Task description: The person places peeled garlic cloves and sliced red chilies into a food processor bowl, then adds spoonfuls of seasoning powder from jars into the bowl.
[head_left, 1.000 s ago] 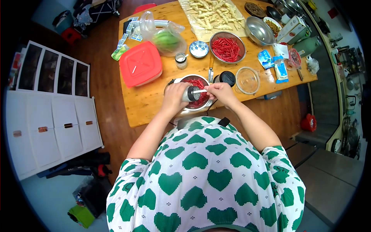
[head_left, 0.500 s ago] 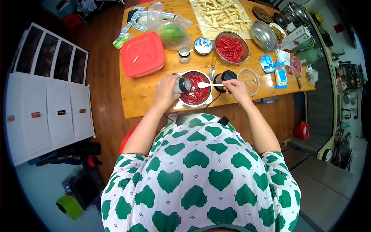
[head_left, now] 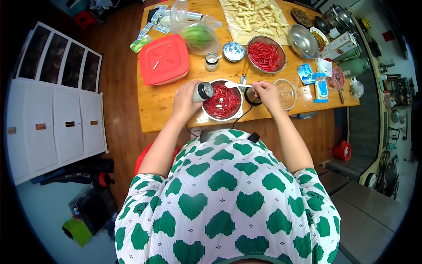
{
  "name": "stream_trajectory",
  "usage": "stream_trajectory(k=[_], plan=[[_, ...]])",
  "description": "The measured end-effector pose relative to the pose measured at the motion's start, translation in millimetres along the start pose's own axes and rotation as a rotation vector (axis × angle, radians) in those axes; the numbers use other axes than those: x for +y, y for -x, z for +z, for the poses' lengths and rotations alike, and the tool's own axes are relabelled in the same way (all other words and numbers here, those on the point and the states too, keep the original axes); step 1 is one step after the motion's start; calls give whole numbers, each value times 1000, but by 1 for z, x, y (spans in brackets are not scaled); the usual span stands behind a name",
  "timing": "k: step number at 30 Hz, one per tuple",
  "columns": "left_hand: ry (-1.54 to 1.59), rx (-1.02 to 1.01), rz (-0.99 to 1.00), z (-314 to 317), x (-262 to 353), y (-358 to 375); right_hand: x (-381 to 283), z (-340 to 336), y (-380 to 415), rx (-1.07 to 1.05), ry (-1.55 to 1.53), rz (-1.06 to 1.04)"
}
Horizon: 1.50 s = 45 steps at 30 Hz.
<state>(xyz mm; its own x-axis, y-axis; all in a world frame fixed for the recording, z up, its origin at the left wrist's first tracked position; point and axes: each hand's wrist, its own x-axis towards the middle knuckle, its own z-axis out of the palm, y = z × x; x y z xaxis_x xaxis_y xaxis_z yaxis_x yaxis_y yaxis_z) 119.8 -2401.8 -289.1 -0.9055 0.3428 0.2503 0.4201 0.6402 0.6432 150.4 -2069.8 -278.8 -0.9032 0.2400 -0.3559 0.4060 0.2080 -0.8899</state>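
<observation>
My left hand (head_left: pixel 185 100) is wrapped round a small glass jar (head_left: pixel 198 93) with a dark rim, which tilts toward the left side of a white bowl. Red chili peppers (head_left: pixel 223 103) lie in this white bowl (head_left: pixel 238 115), around a small hub at its middle. In a pinch, my right hand (head_left: pixel 267 95) holds a white spoon (head_left: pixel 237 85) by its handle, with the spoon's head above the bowl's upper edge. Beneath the right hand stands a dark round container (head_left: pixel 252 97), partly hidden. A clear glass bowl (head_left: pixel 288 94) is just right of that hand.
Behind the bowl stand a red-lidded box (head_left: pixel 163 59), an open jar (head_left: pixel 211 62), a patterned bowl (head_left: pixel 233 51) and a strainer of chilies (head_left: pixel 266 53). A knife (head_left: pixel 244 72) lies near the bowl. Chicken feet (head_left: pixel 257 17) cover a mat at the back.
The jar in my left hand has shifted slightly left and up, and its tilt has changed. My right hand has moved up a little with the spoon. The view has shifted slightly.
</observation>
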Motion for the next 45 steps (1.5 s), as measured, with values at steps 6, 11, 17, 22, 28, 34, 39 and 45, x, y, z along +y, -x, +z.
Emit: stream_trajectory(k=[6,11,17,22,28,34,39,45], plan=[[-6,8,-21,-3,-6,4,-7,24,-9,-14,67,-27],[-5,20,-17,-3,-10,7,-12,34,-4,-87,66,-25],[16,9,-24,-4,-8,7,-4,36,8,-149,137,-43],[14,-11,-32,-1,-7,6,16,8,9,-144,248,-37],[23,-17,-24,5,-2,3,-2,-9,13,32,342,-140],[12,-33,-21,6,1,1,-23,21,18,112,454,-585],[4,-29,-18,7,-2,2,-30,23,28,157,538,-664],[9,-59,-9,9,0,1,-55,26,57,84,419,-788]])
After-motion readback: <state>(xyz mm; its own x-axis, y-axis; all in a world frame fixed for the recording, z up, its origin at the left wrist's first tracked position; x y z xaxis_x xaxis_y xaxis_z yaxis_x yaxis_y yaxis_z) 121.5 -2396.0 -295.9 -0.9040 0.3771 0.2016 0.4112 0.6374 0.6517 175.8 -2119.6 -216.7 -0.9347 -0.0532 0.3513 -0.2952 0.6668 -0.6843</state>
